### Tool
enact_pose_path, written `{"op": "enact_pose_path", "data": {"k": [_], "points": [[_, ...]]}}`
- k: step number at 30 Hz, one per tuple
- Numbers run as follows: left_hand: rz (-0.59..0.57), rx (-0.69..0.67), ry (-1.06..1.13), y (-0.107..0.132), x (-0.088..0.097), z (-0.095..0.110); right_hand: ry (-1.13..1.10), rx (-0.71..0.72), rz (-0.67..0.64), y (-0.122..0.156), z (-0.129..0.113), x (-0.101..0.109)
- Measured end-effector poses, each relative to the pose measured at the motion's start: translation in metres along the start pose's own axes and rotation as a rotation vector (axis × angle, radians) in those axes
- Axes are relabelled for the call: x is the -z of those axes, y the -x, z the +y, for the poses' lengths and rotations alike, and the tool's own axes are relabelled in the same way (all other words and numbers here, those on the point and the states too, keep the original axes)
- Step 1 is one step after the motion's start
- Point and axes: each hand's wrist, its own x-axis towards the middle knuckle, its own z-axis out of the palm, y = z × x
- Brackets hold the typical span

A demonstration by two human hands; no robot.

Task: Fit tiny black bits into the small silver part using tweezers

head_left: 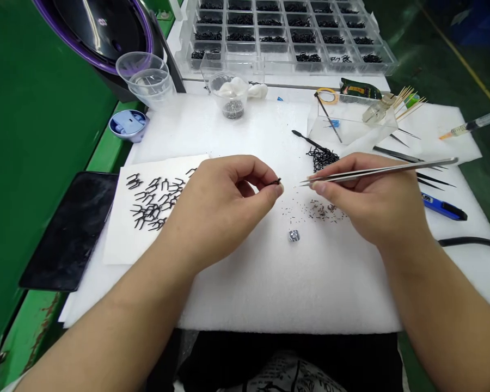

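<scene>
A thick white foam mat (269, 283) with a soft, finely pitted face covers the bench. Beyond its far edge stands a clear plastic compartment box (286, 35), its cells holding dark bits. By the mat's left edge lies a white paper sheet (122, 239) strewn with thin black forked clips (153, 201). The left hand (216, 209) pinches one small black clip (276, 181) between thumb and forefinger, above the mat's middle. The right hand (371, 198) grips slim, polished steel tweezers (375, 170), tips pointing at that clip, just short of it. Below, fine dark specks (322, 211) and a tiny glittery bead (294, 236) lie on the foam.
</scene>
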Motion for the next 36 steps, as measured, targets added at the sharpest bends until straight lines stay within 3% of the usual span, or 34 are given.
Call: {"op": "enact_pose_path", "data": {"k": [4,11,16,19,25,28,31,36], "points": [[0.007,0.007,0.007,0.000,-0.001,-0.001,-0.094,-0.057,0.020,-0.009,0.008,0.007],[-0.029,-0.012,0.007,-0.003,-0.002,-0.009,0.033,-0.141,-0.042,-0.012,0.011,0.021],[-0.067,-0.016,-0.031,-0.003,-0.002,-0.009,-0.140,-0.011,0.144,-0.006,0.001,0.027],[-0.080,-0.019,-0.052,-0.004,-0.002,-0.007,-0.018,0.067,0.233,0.006,0.000,0.028],[-0.135,-0.035,-0.059,-0.004,-0.004,-0.003,-0.025,0.029,0.340,0.024,0.007,0.016],[-0.142,-0.039,-0.057,-0.002,-0.005,-0.001,0.087,0.126,0.286,0.018,0.009,0.011],[-0.144,-0.034,-0.052,0.000,-0.005,0.001,0.220,0.118,0.209,0.011,0.014,0.010],[-0.159,-0.021,-0.050,0.000,-0.005,0.004,0.316,0.118,0.244,0.009,0.023,0.011]]}}
